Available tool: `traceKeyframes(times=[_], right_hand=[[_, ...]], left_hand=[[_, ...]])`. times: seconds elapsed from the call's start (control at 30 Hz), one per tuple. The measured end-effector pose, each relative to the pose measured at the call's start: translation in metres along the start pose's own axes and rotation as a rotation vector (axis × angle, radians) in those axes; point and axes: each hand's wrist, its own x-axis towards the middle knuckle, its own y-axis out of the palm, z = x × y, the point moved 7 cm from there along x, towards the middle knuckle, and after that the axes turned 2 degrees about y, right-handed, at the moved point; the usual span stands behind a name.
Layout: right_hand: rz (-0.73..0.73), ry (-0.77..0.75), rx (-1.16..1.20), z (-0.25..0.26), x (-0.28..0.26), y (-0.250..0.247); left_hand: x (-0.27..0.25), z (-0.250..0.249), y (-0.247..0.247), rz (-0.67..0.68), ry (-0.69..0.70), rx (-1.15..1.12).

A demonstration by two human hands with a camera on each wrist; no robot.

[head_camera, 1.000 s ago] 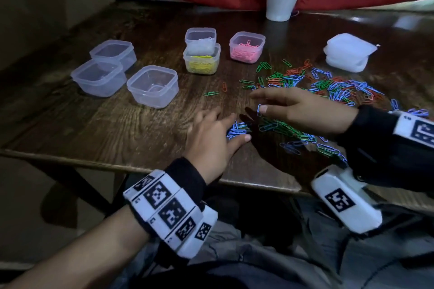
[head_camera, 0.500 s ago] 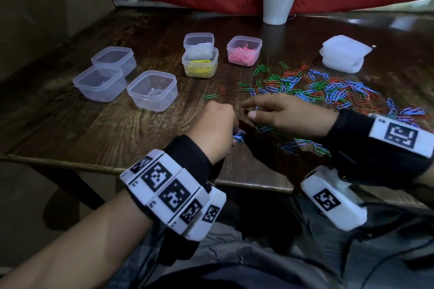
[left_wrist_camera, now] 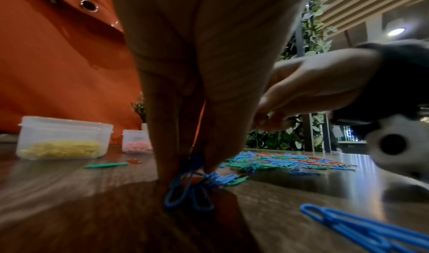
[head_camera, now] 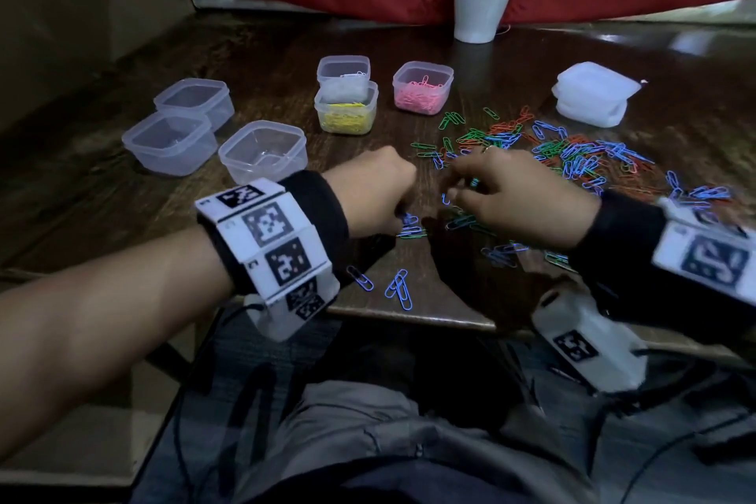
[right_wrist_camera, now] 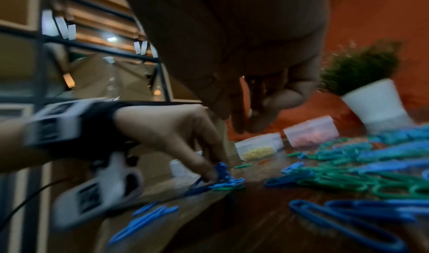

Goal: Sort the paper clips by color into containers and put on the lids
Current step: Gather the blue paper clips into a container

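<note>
While the left hand [head_camera: 374, 192] pinches a bunch of small blue wire paper clips [left_wrist_camera: 189, 191] against the dark wooden desk [head_camera: 253, 225], its fingertips [left_wrist_camera: 167, 169] press down, likely to gather one colour before lifting. A few loose blue clips [head_camera: 399, 288] lie nearer the desk edge behind it. Just beside it, the right hand [head_camera: 519, 196] hovers with curled fingers over the mixed blue, green and orange clip pile [head_camera: 572, 151]; whether it holds a clip I cannot tell. Beyond the left hand stand three empty clear plastic tubs [head_camera: 262, 149], then the yellow-filled tub [head_camera: 345, 115] and pink-filled tub [head_camera: 423, 88]; stacked white lids [head_camera: 593, 98] wait beyond the right hand. Green clips mixed among the blue could ride along.
</note>
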Motion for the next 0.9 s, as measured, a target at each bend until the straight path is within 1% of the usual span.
traceKeyframes(times=[0.07,0.17,0.23,0.3,0.33,0.5,0.57,0.67,0.73,0.8,0.9], right_hand=[[0.026,-0.074,-0.034,0.017,-0.017,0.007],[0.151,-0.192,-0.040,0.044,-0.033,0.032],[0.191,-0.201,-0.116,0.050,-0.031,0.047],[0.203,-0.197,-0.188,0.049,-0.025,0.056],[0.201,-0.203,-0.179,0.047,-0.021,0.058],[0.176,-0.246,-0.027,0.043,-0.010,0.053],[0.156,-0.217,-0.011,0.041,-0.007,0.052],[0.142,-0.166,-0.015,0.038,-0.002,0.053],[0.146,-0.176,-0.021,0.039,0.001,0.054],[0.184,-0.185,-0.052,0.040,0.004,0.057],[0.243,-0.160,-0.114,0.039,0.009,0.062]], left_hand=[[0.001,0.007,-0.002,-0.015,0.010,-0.042],[0.004,0.014,-0.005,-0.058,0.050,-0.087],[0.005,0.023,-0.009,-0.093,0.043,-0.144],[0.004,0.034,-0.011,-0.130,0.013,-0.210],[0.003,0.040,-0.011,-0.145,-0.005,-0.236],[-0.002,0.058,-0.010,-0.206,-0.056,-0.351],[-0.003,0.070,-0.009,-0.225,-0.113,-0.463],[-0.011,0.094,-0.014,-0.266,-0.201,-0.763],[-0.021,0.118,-0.023,-0.311,-0.267,-0.914],[-0.034,0.146,-0.033,-0.362,-0.339,-1.004],[-0.049,0.186,-0.035,-0.449,-0.480,-1.047]])
